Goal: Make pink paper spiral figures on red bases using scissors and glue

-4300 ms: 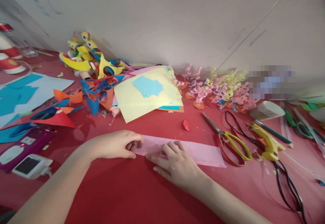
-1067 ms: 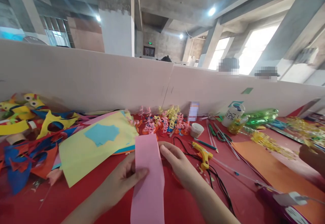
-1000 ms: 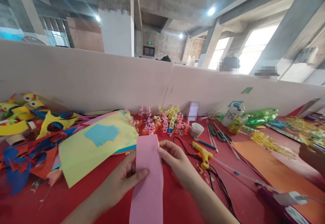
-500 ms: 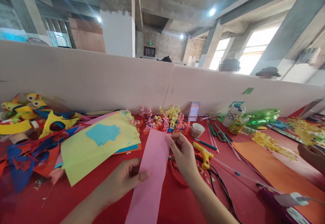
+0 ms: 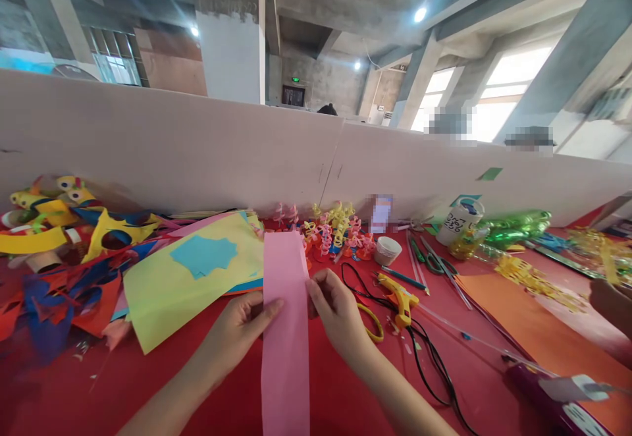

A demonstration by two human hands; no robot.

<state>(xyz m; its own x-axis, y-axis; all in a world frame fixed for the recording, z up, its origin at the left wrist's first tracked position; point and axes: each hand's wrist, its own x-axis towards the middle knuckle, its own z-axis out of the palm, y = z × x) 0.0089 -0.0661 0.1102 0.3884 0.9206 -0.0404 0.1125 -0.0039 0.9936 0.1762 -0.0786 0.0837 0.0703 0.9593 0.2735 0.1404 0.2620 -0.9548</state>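
Left of glue gun, my left fingers and right fingers are pinching pink paper, steadiness probably needed next.

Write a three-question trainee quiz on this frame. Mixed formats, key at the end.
1. Short answer: what is the left hand holding?
2. True or false: the right hand is gripping the yellow glue gun.
3. Multiple choice: which of these lies on the pale yellow sheet?
a) the white cup
b) the blue paper cut-out
c) the green-handled scissors

Key:
1. The pink paper strip, with the thumb across its front.
2. False; it is at the strip's right edge.
3. b
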